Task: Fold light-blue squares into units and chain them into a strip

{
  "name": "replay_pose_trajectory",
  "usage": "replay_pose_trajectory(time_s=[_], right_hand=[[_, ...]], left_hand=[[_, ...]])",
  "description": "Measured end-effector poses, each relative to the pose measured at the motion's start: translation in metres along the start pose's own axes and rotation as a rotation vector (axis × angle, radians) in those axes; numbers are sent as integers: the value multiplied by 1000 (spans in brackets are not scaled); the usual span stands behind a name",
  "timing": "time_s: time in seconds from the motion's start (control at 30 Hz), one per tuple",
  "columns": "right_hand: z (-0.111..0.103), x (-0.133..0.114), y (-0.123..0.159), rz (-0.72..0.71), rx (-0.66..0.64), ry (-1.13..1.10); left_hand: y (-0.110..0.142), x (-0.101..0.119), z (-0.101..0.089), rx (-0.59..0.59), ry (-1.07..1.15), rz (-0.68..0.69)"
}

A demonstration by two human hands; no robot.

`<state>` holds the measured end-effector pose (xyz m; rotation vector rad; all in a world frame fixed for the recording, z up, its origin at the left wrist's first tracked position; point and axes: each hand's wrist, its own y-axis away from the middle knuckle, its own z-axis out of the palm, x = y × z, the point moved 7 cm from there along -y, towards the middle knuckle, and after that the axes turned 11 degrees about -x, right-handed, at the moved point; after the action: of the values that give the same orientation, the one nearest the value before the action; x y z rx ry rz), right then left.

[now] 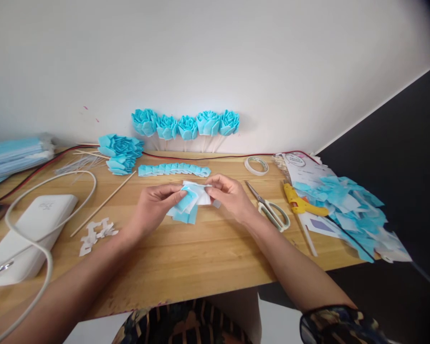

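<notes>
Several blue and white fabric pieces (pixel 187 205) are held above the middle of the table, fanned out and partly overlapping. My left hand (pixel 161 200) pinches their left side between thumb and fingers. At the right end, my right hand (pixel 226 193) pinches the white part, its fingertips partly covering the material. Just behind my hands lies a row of folded blue petals (pixel 174 169). Scissors (pixel 270 210) with pale handles rest right of my right hand. A thin wooden stick (pixel 103 203) lies left of my left hand, near a cut white paper scrap (pixel 96 234).
Blue flowers on sticks (pixel 188 126) lean against the wall; more blue flowers (pixel 121 152) lie at back left. A tape roll (pixel 256 166), yellow glue gun (pixel 303 201) and heap of blue pieces (pixel 347 205) occupy the right. A white power bank (pixel 39 229) with a cable sits left.
</notes>
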<state>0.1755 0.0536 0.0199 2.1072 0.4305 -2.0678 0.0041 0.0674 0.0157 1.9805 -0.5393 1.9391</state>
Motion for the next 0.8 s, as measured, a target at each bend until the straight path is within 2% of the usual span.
replay_pose_trajectory(time_s=[0.17, 0.4, 0.53, 0.67, 0.8], right_hand=[[-5, 0, 1, 16, 20, 16], [-10, -2, 4, 29, 4, 41], [-11, -4, 2, 15, 50, 101], [-13, -3, 0, -3, 44, 91], [-14, -9, 2, -31, 23, 153]], left_hand=[[0, 9, -1, -14, -31, 54], [-1, 10, -1, -95, 36, 36], [0, 6, 2, -130, 62, 7], [-2, -2, -7, -45, 119, -38], [-5, -6, -20, 79, 133, -28]])
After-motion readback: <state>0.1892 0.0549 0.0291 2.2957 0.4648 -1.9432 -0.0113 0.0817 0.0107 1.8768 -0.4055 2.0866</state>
